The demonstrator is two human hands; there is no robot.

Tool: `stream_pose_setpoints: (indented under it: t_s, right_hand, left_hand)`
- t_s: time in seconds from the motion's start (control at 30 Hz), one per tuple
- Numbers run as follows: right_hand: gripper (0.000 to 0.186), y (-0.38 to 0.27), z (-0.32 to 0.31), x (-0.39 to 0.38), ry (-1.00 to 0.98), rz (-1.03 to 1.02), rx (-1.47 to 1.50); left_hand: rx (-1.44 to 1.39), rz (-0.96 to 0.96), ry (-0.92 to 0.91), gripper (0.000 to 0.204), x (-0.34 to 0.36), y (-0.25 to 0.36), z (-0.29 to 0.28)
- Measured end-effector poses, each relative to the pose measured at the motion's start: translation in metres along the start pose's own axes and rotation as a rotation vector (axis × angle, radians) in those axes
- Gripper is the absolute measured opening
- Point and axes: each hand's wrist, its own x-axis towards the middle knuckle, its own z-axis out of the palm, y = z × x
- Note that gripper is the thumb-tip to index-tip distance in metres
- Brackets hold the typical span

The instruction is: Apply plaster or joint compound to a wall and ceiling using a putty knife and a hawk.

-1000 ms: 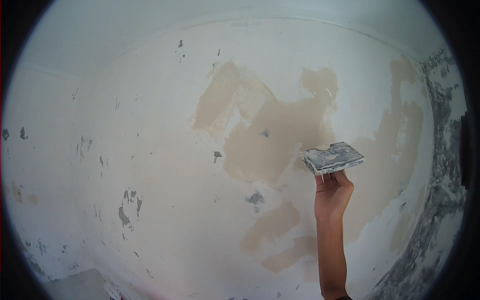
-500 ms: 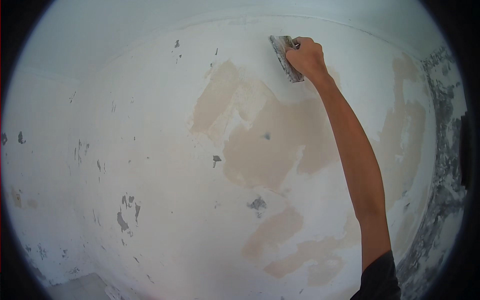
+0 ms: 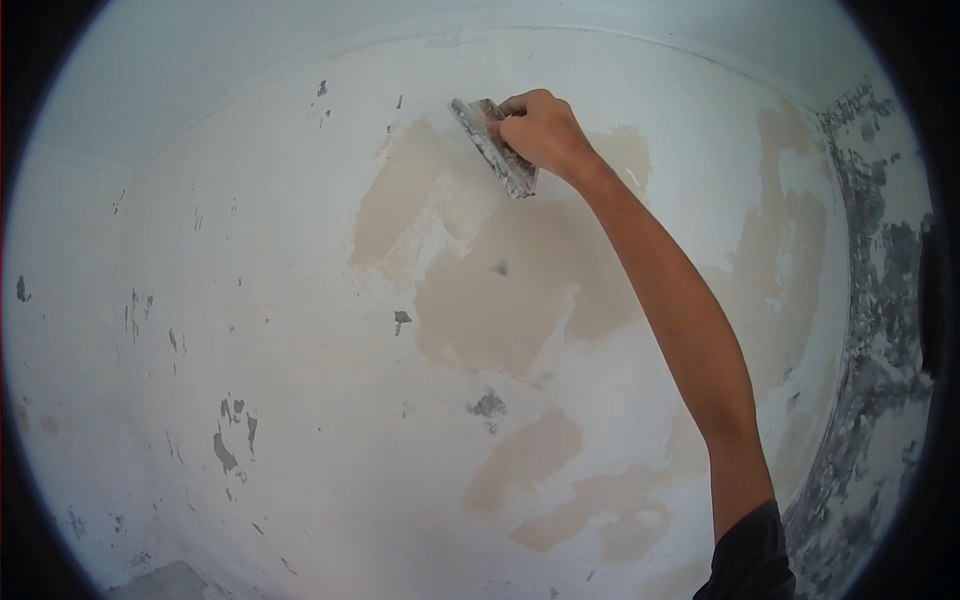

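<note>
My right hand (image 3: 545, 135) is closed round a wide, putty-smeared putty knife (image 3: 510, 172), with the arm stretched up across the wall. Its long edge slants from upper left to lower right and appears to lie against the white wall (image 3: 300, 250); exact contact cannot be told. Just below and left of the blade are beige damp-looking patches, the largest being the middle patch (image 3: 490, 300). Another beige patch (image 3: 628, 160) shows right of my wrist. My left hand is out of view.
Dark chips (image 3: 225, 450) and a grey spot (image 3: 488, 404) mark the wall. On the right, past the corner, a wall surface (image 3: 870, 290) is mottled grey and white. The pale ceiling (image 3: 300, 40) meets the wall above. A bit of grey floor (image 3: 165, 582) shows at lower left.
My right hand and the putty knife have moved left and somewhat down across the wall, uncovering more of the beige patch by my wrist. The view has shifted slightly right.
</note>
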Motion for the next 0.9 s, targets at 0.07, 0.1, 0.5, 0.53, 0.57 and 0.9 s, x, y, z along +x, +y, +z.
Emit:
stream_pose_setpoints:
  t_s: [0.07,0.1,0.5,0.53,0.57,0.9]
  right_hand:
    - [0.038,0.02,-0.037,0.024,0.082,-0.015,0.091]
    - [0.039,0.02,-0.045,0.033,0.131,0.015,-0.028]
    - [0.027,0.045,0.038,-0.008,0.064,-0.402,-0.494]
    - [0.028,0.029,0.044,-0.019,-0.042,-0.399,-0.433]
    - [0.03,0.016,0.049,-0.026,-0.101,-0.383,-0.382]
    - [0.033,0.029,-0.022,0.031,0.117,-0.167,-0.386]
  left_hand:
    - [0.007,0.01,-0.012,0.007,0.008,0.004,-0.009]
    - [-0.01,0.034,-0.011,0.005,0.016,-0.005,-0.02]
    - [-0.179,0.077,-0.034,0.009,0.038,-0.032,-0.031]
    - [-0.158,0.066,-0.022,0.009,0.034,-0.035,-0.033]
    - [-0.141,0.063,-0.012,0.009,0.026,-0.028,-0.024]
    - [-0.055,0.079,0.056,0.008,0.003,0.017,-0.005]
